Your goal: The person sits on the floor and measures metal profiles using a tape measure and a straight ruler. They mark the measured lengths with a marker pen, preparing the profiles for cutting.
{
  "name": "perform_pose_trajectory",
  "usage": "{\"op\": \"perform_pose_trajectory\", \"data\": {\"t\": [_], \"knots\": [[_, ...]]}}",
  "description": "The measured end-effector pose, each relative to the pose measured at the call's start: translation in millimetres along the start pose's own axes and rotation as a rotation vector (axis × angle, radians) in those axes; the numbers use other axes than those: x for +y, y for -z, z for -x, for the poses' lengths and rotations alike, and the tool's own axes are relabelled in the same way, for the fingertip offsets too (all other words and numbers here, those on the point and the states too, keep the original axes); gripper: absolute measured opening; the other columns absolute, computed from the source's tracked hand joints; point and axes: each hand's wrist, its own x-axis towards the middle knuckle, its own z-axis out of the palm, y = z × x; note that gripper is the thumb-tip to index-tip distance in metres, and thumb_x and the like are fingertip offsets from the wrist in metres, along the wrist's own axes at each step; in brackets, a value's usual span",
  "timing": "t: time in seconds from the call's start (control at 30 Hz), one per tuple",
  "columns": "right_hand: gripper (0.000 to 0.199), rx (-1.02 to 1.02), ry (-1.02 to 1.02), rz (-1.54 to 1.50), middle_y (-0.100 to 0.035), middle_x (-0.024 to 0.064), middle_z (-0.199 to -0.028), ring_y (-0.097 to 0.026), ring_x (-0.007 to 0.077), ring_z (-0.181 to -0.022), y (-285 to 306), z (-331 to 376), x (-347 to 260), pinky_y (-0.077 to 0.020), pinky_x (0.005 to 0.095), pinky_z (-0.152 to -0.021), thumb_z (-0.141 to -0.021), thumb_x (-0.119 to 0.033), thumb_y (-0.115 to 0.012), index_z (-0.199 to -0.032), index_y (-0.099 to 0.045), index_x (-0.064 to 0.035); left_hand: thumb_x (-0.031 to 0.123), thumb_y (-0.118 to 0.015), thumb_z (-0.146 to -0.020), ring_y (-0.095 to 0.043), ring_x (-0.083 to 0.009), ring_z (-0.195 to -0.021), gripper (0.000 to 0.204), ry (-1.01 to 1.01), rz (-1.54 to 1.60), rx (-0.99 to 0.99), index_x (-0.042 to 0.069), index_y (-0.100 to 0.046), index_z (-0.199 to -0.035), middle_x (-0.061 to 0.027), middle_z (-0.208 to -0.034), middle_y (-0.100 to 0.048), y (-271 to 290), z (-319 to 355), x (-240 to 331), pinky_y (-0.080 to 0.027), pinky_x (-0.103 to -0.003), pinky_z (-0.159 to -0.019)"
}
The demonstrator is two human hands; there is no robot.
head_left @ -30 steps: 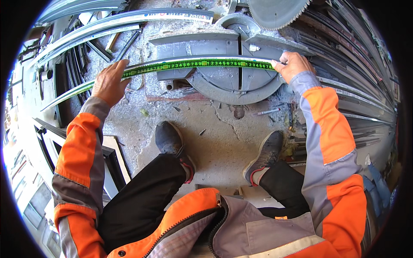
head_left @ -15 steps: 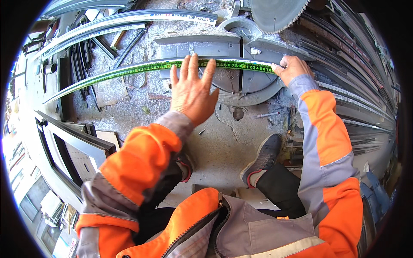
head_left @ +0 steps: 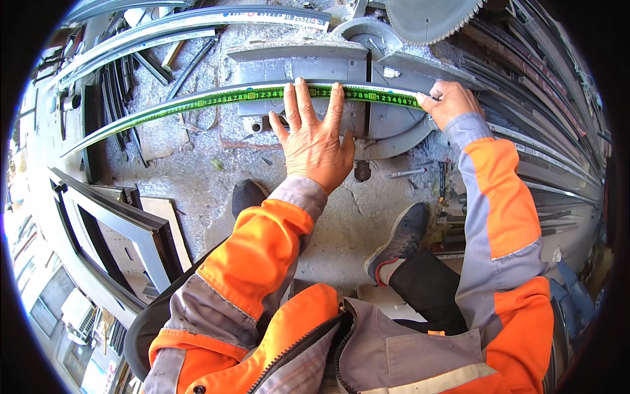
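A long green tape measure [head_left: 262, 96] stretches out to the far left along a thin grey metal profile [head_left: 230, 89]. Both lie across the round grey saw table [head_left: 335, 121]. My left hand [head_left: 318, 148] is spread flat, its fingertips resting over the tape and the profile near the middle of the saw table. At the right end, my right hand [head_left: 456, 105] pinches the end of the tape against the profile, thumb toward me. What lies beneath its fingers is hidden.
A large toothed saw blade [head_left: 433, 18] hangs beyond the fence [head_left: 298, 51]. Metal profiles [head_left: 545, 85] are stacked at right; other long profiles [head_left: 197, 21] lie at upper left. A framed panel [head_left: 125, 236] stands at lower left. A marker [head_left: 407, 173] lies on the floor.
My left hand has slid right along the tape, fingers still spread. My left foot has moved forward and left. The right hand keeps its pinch at the tape's end.
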Motion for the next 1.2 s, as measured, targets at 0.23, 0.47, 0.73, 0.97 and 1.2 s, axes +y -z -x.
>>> {"op": "perform_pose_trajectory", "data": {"t": [0.23,0.47,0.73,0.97,1.2], "knots": [[0.046,0.09,0.069,-0.044,-0.075,0.0226,-0.09,-0.075,0.0388,-0.088,-7,1,8,-0.056,0.0477,-0.081,-0.09,-0.048,-0.082,-0.102,-0.077,-0.0035,0.036,-0.074,-0.088,-0.017,-0.0569,-0.157,0.088,-0.024,0.001,0.014,0.029,-0.036,-0.167,-0.0341,-0.171,-0.016,-6,0,-1,-0.024,-0.075,-0.119],[0.049,-0.045,0.012,0.011,-0.078,0.0187,-0.11,-0.074,0.0385,-0.11,8,3,-3,-0.0567,0.0495,-0.095,-0.093,-0.054,-0.077,-0.11,-0.079,-0.0082,0.038,-0.071,-0.09,-0.011,-0.059,-0.159,0.087,-0.08,0.028,0.036,0.026,-0.034,-0.167,-0.0379,-0.171,-0.012,-13,-1,-7,-0.025,-0.079,-0.116],[0.082,0.272,0.027,-0.096,-0.075,0.024,-0.122,-0.072,0.0392,-0.117,-1,17,15,-0.0549,0.048,-0.1,-0.088,-0.075,-0.07,-0.128,-0.074,-0.0036,0.041,-0.07,-0.093,-0.013,-0.0592,-0.158,0.087,-0.073,-0.007,0.019,0.03,-0.03,-0.17,-0.0376,-0.169,-0.015,-13,-1,-5,-0.023,-0.074,-0.12],[0.037,0.816,-0.344,-0.723,-0.077,0.0156,-0.094,-0.072,0.0256,-0.086,-80,65,61,-0.0557,0.0406,-0.078,-0.099,-0.038,-0.069,-0.1,-0.073,-0.0011,0.042,-0.07,-0.092,-0.014,-0.0592,-0.158,0.087,-0.074,-0.021,0.042,0.029,-0.031,-0.169,-0.0378,-0.169,-0.015,-15,-1,-8,-0.024,-0.075,-0.118],[0.034,0.325,-0.517,-0.76,-0.074,0.0082,-0.08,-0.064,0.0161,-0.073,-276,86,117,-0.0535,0.0365,-0.073,-0.093,-0.035,-0.076,-0.09,-0.074,-0.0017,0.043,-0.07,-0.091,-0.012,-0.0592,-0.158,0.088,-0.091,-0.008,0.048,0.026,-0.032,-0.169,-0.0378,-0.17,-0.014,-16,-1,-8,-0.024,-0.078,-0.117]]}}
